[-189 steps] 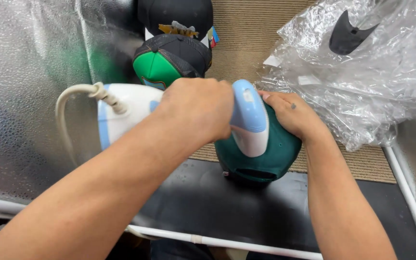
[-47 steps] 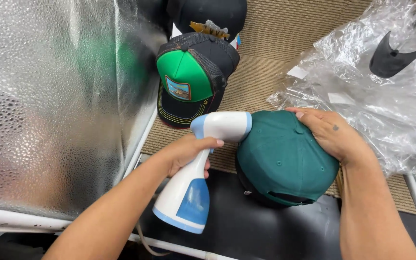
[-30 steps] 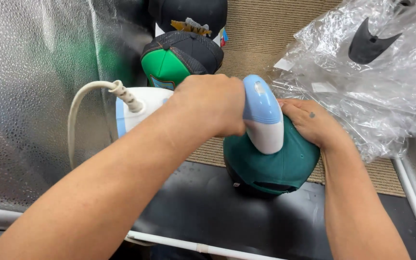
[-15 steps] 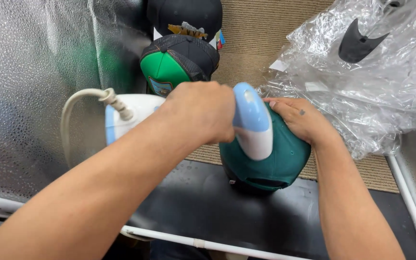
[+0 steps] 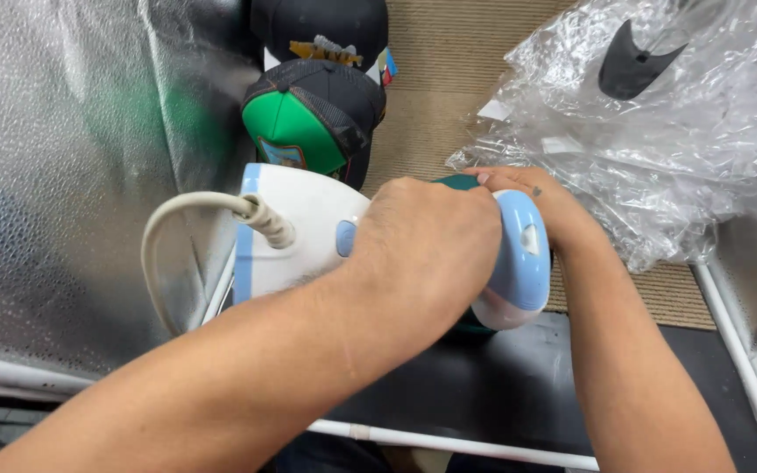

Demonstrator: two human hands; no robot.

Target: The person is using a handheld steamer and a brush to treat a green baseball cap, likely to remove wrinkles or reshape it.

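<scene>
My left hand (image 5: 427, 254) grips a white and light-blue handheld steamer (image 5: 308, 232) by its handle, its blue head (image 5: 519, 263) pointing down over a dark green cap (image 5: 459, 182). The cap is almost fully hidden beneath the steamer and my hands; only a sliver of its top shows. My right hand (image 5: 541, 206) rests on the far side of that cap, holding it in place. The steamer's cream cord (image 5: 177, 219) loops off its rear to the left.
Behind the steamer lie a green-and-black mesh cap (image 5: 308, 123) and a black cap (image 5: 321, 26) on tan carpet. Crinkled clear plastic bags (image 5: 668, 114) fill the right. A silver reflective wall (image 5: 72, 175) stands at left. White piping (image 5: 484, 445) edges the black mat.
The steamer has shifted lower and now covers nearly the whole green cap; half a second ago more of the cap showed beneath its head. My right hand stays on the cap.
</scene>
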